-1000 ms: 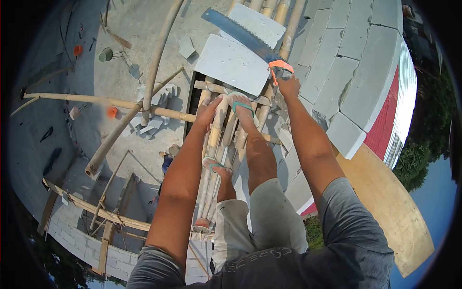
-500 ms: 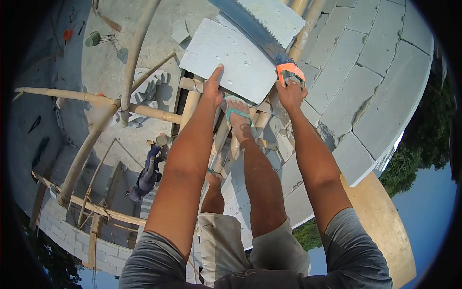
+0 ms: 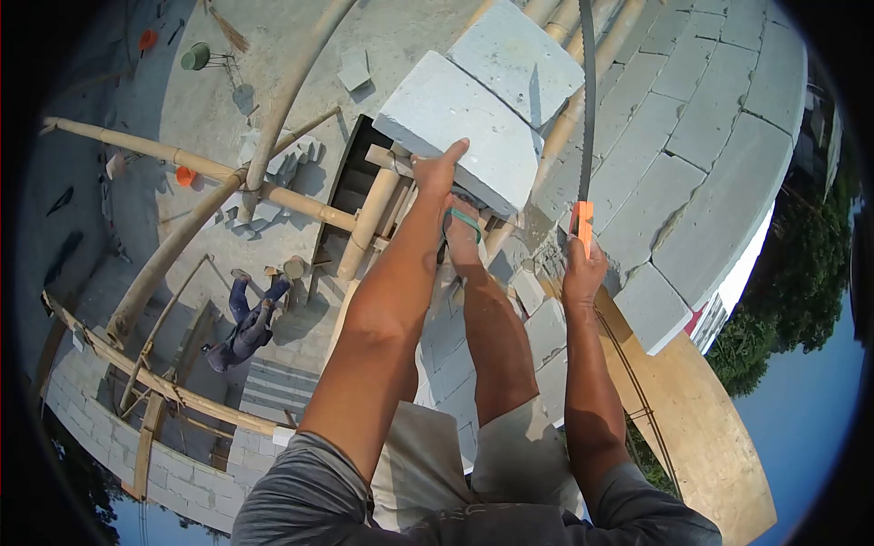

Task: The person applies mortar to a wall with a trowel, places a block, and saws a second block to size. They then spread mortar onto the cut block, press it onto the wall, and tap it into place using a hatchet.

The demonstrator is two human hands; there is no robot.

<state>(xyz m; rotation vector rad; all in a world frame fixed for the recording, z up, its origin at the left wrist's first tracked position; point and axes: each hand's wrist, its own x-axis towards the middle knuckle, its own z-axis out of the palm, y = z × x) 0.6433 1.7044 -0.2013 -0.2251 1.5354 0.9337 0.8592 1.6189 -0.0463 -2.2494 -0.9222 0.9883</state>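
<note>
A hand saw with an orange handle (image 3: 583,218) is gripped in my right hand (image 3: 584,271), its blade (image 3: 588,100) pointing up and seen nearly edge-on, to the right of the blocks. With its thumb on top, my left hand (image 3: 439,169) holds the near edge of a pale block (image 3: 469,127); its other fingers are hidden. A second pale block (image 3: 517,59) lies against the far side of that block. Below the near block shows my foot in a green sandal (image 3: 462,225).
On the right stands a wall of grey blocks (image 3: 655,173). Bamboo poles (image 3: 296,86) cross the left side. Lower left, another person (image 3: 246,332) is on the floor below, near a bucket (image 3: 294,267). A curved wooden board (image 3: 701,409) lies at lower right.
The saw has come off the blocks to the right and its blade has turned upright. The seam between the two blocks now shows. My left hand stays on the near block.
</note>
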